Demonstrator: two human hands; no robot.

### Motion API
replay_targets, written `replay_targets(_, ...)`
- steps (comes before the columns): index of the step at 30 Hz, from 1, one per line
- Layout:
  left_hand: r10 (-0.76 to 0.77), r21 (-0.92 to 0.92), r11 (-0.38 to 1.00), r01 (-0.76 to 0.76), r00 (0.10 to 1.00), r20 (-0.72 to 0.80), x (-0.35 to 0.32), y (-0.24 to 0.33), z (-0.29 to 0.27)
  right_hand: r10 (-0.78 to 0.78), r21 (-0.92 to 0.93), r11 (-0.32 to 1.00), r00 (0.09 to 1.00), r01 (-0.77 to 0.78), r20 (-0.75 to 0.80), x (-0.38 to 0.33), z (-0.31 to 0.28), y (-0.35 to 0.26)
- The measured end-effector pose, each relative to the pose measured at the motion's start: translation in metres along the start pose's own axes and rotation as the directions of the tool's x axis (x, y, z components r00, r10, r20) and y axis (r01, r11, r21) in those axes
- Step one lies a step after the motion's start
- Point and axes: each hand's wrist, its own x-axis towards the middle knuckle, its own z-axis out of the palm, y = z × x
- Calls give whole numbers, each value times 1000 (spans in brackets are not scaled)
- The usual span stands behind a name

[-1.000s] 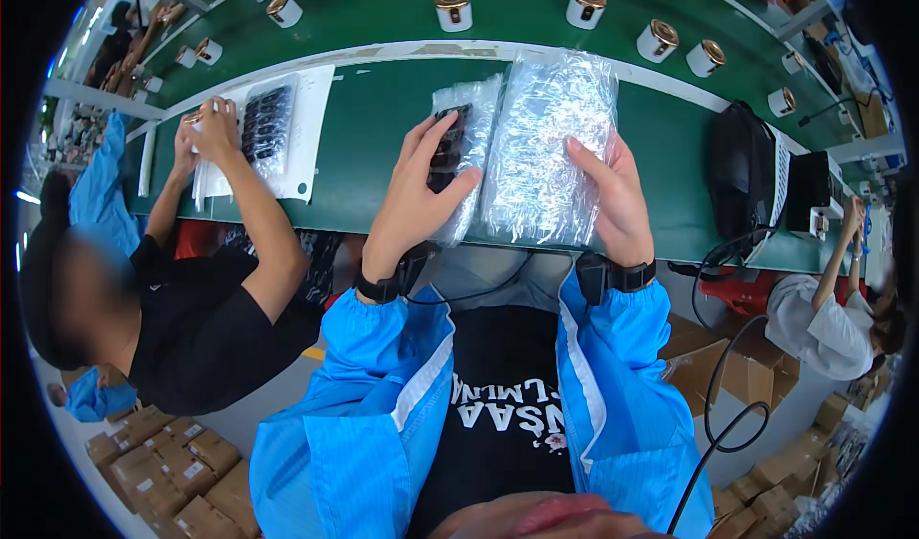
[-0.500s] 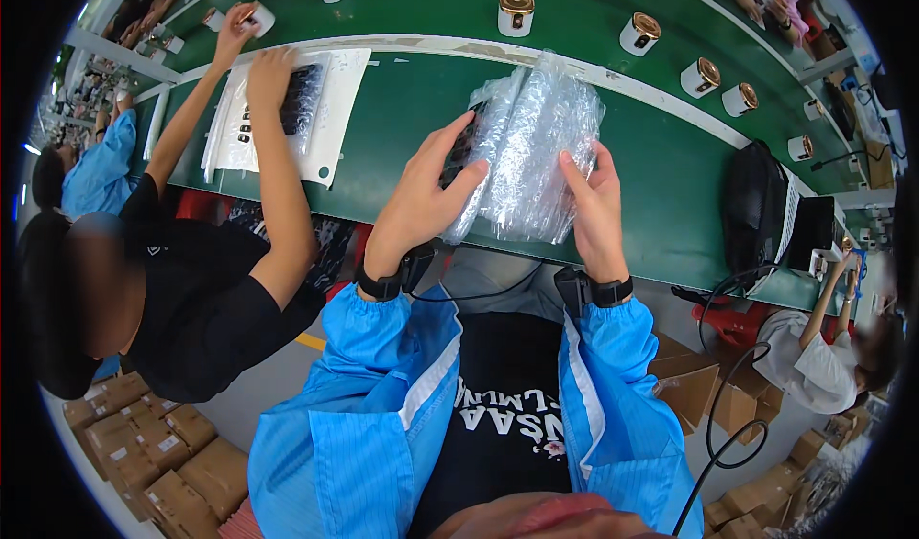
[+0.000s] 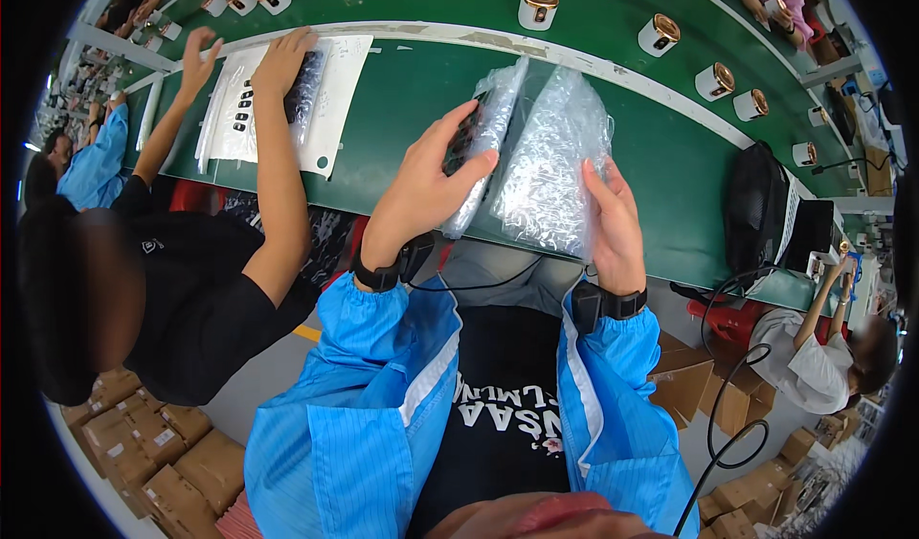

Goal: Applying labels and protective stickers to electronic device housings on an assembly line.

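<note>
My left hand (image 3: 418, 187) is closed around a narrow bundle of clear plastic film (image 3: 495, 135). Dark pieces show through its left side, partly behind my fingers. A wider stack of clear, shiny plastic sheets (image 3: 550, 170) is pinched along its right edge by my right hand (image 3: 616, 223), thumb on top. The two plastic pieces are apart at the top and come close at the lower end, above the green worktop (image 3: 402, 99). I cannot tell whether they still join there.
Left of me, a co-worker's hand (image 3: 278, 65) rests on a white board (image 3: 340, 108) with plastic and small black pieces. White canisters with copper-coloured lids (image 3: 538, 8) stand along the green belt beyond. A black bag (image 3: 751, 204) and a cable (image 3: 708, 319) are at right.
A gap has opened between the two plastic pieces as my right hand moved slightly right. The canisters have shifted right along the belt. The co-worker's far hand has let go of one.
</note>
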Motion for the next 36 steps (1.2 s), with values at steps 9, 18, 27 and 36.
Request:
replay_targets(9, -43, -91, 995, 49, 997, 63, 0, -2, -7, 195, 217, 946, 959, -239, 207, 7, 9, 13)
replay_targets(18, -101, -205, 971, 124, 987, 122, 2, -5, -14, 200, 4, 978, 955, -206, 219, 15, 39, 34)
replay_targets(27, -116, -291, 944, 158, 981, 154, 3, -6, -21, -64, -675, 731, 995, 96, 72, 20, 50, 38)
replay_targets(36, -125, -313, 938, 150, 987, 100, 0, -2, -14, -49, -393, 915, 992, 92, 118, -3, 82, 1)
